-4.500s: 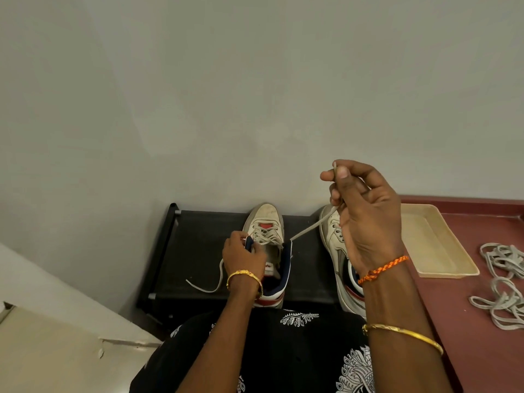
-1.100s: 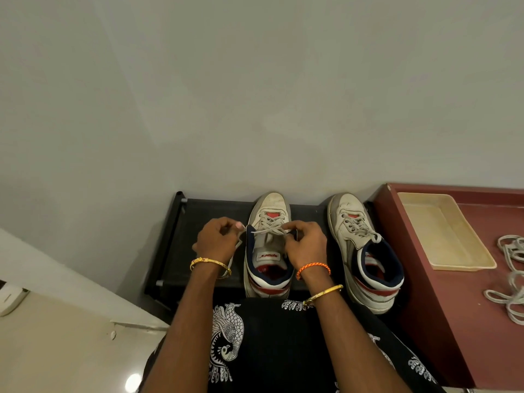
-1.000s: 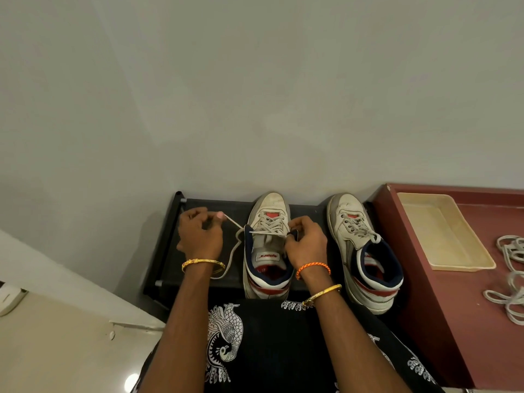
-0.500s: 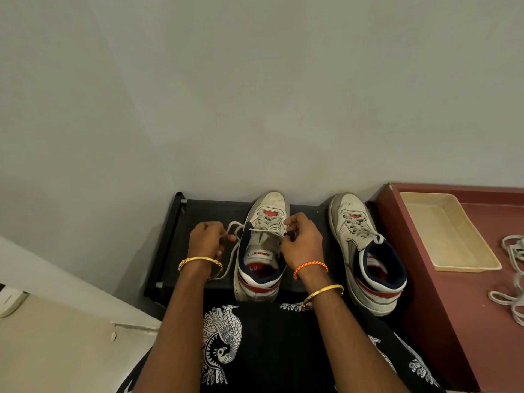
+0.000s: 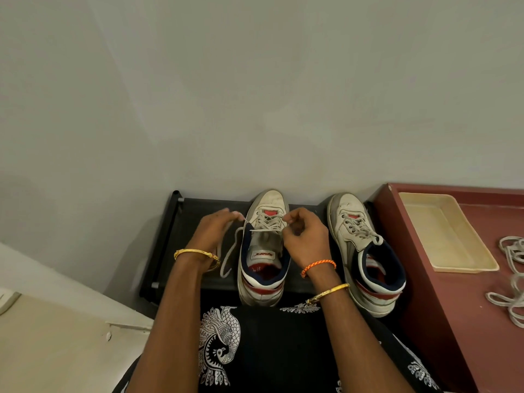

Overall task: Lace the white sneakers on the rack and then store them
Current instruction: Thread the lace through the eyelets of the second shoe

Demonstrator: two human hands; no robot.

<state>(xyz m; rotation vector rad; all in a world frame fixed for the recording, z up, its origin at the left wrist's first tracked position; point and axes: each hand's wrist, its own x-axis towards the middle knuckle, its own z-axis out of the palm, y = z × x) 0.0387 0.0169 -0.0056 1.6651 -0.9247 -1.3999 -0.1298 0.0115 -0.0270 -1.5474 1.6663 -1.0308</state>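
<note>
**Both hands on the lace of the left-hand sneaker**

My left hand [image 5: 214, 232] pinches one end of the lace [image 5: 230, 252] between curled fingertips, just off the left side of the sneaker [image 5: 265, 251]; from there the lace hangs in a loose loop down beside the shoe onto the rack [image 5: 181, 242]. My right hand [image 5: 304, 236] has its fingers curled in over the top eyelets, pinching the other end of the lace close to the tongue. A short stretch of lace runs straight across the shoe's opening between my two hands.

The second sneaker [image 5: 364, 256] stands just to the right on the same black rack, already laced, well clear of my fingers. Beside it sits a red surface [image 5: 453, 307] with a pale tray [image 5: 442, 231] and, further right, a heap of loose laces [image 5: 510, 279]. My forearms cross the rack's front edge and my dark printed clothing [image 5: 269, 350] covers the foreground.

Both sneakers lie lengthwise away from me, toes towards the wall [image 5: 255, 95], heels nearest me; the right one is angled slightly.
</note>
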